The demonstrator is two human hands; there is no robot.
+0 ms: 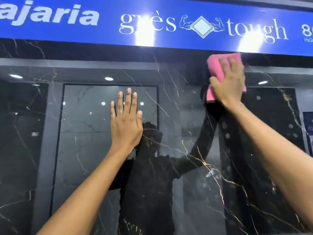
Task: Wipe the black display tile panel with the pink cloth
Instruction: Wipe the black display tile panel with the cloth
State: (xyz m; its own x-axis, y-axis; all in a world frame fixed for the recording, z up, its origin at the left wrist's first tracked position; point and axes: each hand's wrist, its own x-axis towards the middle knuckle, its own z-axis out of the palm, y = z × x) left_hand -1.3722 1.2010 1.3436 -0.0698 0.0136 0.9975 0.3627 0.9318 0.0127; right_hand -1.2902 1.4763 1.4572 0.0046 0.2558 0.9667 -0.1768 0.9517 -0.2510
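Two hands — right hand (227,82) fingers spread, pressing the pink cloth (218,68) flat at the black tile panel's (194,167) top edge; left hand (126,121) open, bracing. We advise even pressure, overlapping downward strokes.

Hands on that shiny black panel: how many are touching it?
2. The left hand lies flat and open on the panel near the middle; the right hand presses the pink cloth to its top edge, just under the blue sign.
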